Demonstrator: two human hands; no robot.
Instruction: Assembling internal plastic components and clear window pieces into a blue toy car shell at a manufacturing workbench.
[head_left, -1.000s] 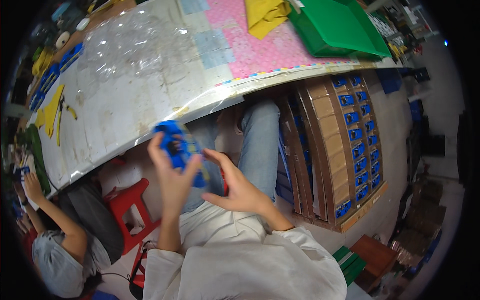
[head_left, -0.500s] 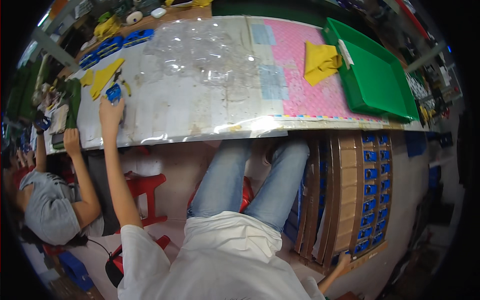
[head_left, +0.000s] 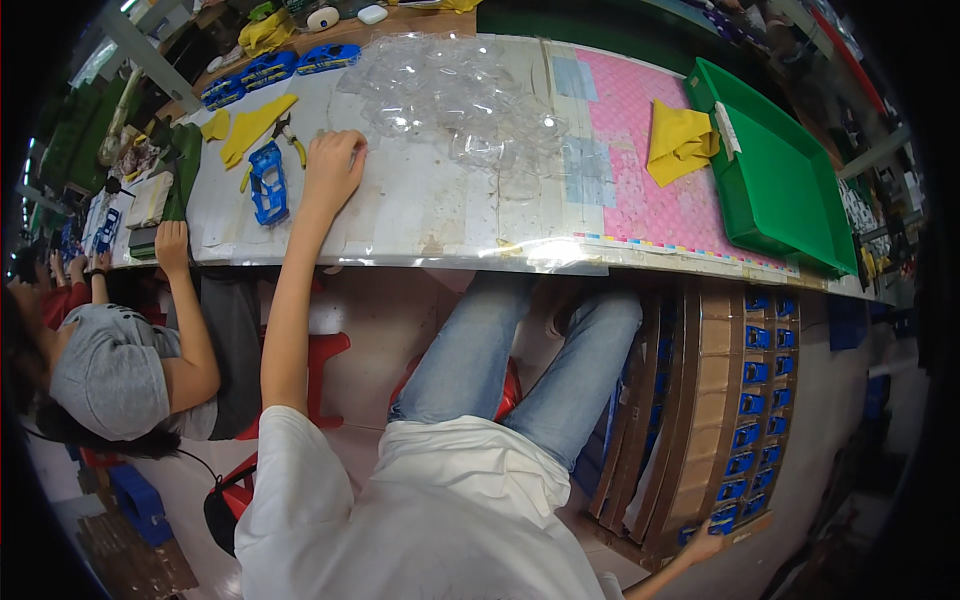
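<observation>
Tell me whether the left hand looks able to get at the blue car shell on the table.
Likely yes: the left hand is close beside the blue car shell, nothing covers the shell, and only the pliers lie partly between.

At the upper right of the frame I see a green tray, with a yellow cloth at its left edge and a pink sheet under the cloth. Clear plastic lies heaped on the surface at top centre. Toward the left I make out a co-worker in grey, a red stool and, lower down, a blue bin.
</observation>
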